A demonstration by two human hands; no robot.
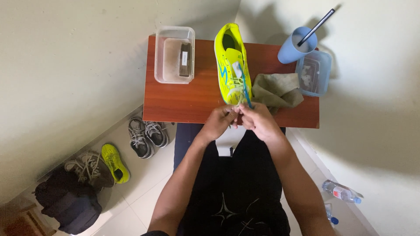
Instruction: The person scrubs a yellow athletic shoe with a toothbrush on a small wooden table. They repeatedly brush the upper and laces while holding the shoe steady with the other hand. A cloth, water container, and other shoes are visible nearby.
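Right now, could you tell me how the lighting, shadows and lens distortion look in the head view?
Head view: soft, even light; the blue cup throws blurred shadows on the wall; the wide lens bends walls outward; the yellow shoe is sharp, while both hands at its laces look slightly soft.

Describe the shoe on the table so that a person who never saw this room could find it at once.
Look at the small reddish-brown table set against the wall. The shoe lies along its middle, toe toward the person, between a clear plastic tub and a grey-green cloth. It is the only bright yellow-green shoe up there, and the left hand and right hand meet at its laces.
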